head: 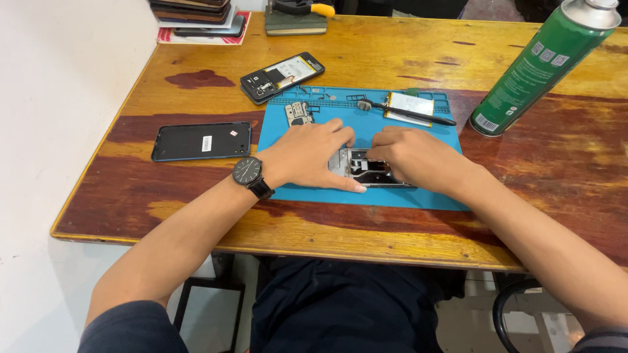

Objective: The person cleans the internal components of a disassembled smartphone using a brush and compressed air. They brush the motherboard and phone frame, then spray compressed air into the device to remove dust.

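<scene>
Both hands press on the opened phone frame [366,168] on the blue mat [418,193]: left hand [311,155] pins it flat, right hand [409,155] probably fingering inside; steady, light pressure suits.

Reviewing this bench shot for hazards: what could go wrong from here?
1. The green spray can stands tilted in this view beside the blue mat; an elbow could knock it over.
2. The loose battery lies under a brush; it could get poked.
3. Both hands, left and right, press the opened phone; it may flex.
</scene>
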